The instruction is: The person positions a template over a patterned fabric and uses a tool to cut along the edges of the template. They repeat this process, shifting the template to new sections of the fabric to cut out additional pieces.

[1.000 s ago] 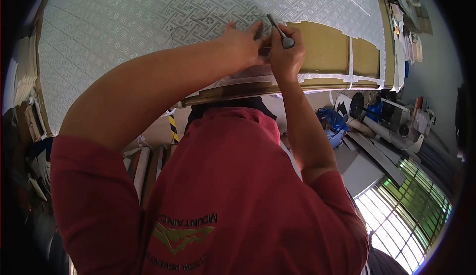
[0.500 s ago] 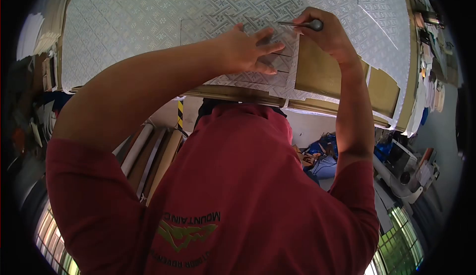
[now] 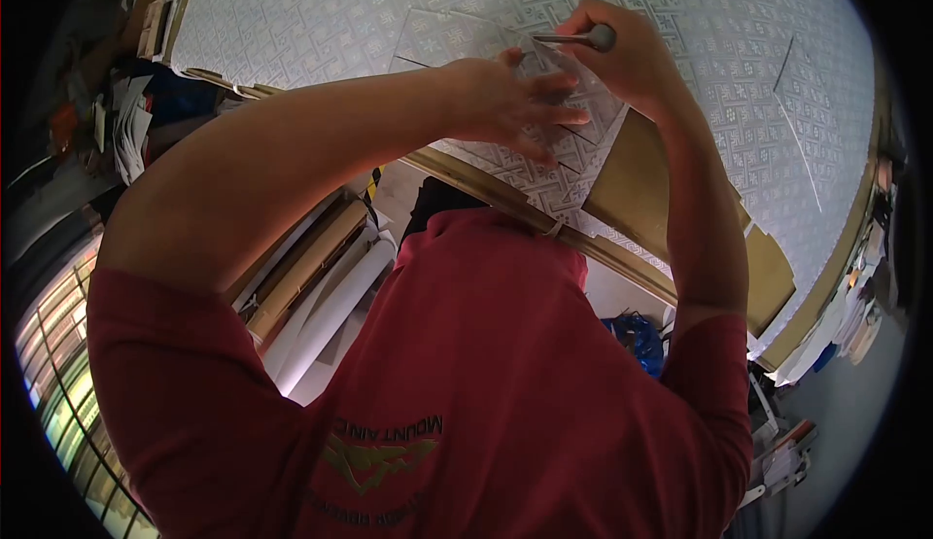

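Note:
Silvery patterned fabric (image 3: 321,14) covers the work surface, and a clear flat template (image 3: 437,38) with dark edge slots lies on it. My left hand (image 3: 525,102) rests over the template with its fingers spread. Closed round a thin metal tool (image 3: 573,39) with a dark rounded handle end is my right hand (image 3: 622,53). The tool's tip points left, close above the template's upper edge. Brown board (image 3: 632,174) shows where the fabric is cut away, below my right hand.
Long rolls and boards (image 3: 311,267) stand under the table at the left. A blue bundle (image 3: 637,340) lies below the table's front edge (image 3: 486,187). Stacked papers and cloths (image 3: 855,311) line the right side. Shelves with papers (image 3: 131,121) are at the far left.
The view has turned, so the table and its fabric appear tilted. The tool tip has shifted slightly left and up in the picture. My left hand remains spread over the template.

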Demonstrator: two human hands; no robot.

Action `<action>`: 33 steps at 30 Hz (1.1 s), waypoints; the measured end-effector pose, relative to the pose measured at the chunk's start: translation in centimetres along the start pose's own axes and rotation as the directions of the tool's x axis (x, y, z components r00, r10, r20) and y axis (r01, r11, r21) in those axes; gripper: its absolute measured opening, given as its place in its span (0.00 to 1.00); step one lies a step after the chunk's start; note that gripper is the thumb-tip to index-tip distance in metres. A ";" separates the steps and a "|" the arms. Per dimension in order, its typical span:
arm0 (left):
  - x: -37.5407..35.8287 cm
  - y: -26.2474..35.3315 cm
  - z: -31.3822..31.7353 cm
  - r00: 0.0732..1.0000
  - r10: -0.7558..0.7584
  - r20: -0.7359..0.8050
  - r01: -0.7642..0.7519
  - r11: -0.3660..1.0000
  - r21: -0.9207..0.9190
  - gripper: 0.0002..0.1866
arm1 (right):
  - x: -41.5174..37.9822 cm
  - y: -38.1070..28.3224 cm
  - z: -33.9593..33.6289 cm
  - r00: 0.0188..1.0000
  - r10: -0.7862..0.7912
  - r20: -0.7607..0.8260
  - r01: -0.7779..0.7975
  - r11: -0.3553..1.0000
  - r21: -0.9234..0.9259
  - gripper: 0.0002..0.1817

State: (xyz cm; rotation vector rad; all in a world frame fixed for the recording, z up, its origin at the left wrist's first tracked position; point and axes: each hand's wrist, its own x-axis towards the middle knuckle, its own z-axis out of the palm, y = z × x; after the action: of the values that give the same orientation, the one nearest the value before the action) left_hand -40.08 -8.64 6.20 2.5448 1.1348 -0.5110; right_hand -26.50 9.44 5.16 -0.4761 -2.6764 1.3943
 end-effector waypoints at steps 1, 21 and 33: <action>0.1 -0.1 0.3 1.000 -0.020 -0.001 0.020 1.000 -0.003 0.29 | -0.2 0.1 0.0 1.000 -0.017 0.012 0.017 1.000 -0.002 0.08; 2.6 0.6 3.1 0.979 -0.200 -0.029 0.193 0.970 -0.147 0.34 | 7.7 -1.0 5.5 0.989 -0.131 0.074 0.116 0.976 0.184 0.09; 1.2 -0.2 -0.8 0.981 -0.053 0.189 0.109 0.949 -0.297 0.27 | 17.2 -0.8 1.7 0.715 -0.405 0.570 0.327 0.914 0.240 0.10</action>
State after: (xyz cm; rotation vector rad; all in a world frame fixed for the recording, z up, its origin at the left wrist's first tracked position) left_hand -39.29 -7.42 6.40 2.1491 1.1570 -0.5255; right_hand -43.32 13.01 3.71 0.6187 -2.8570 1.7870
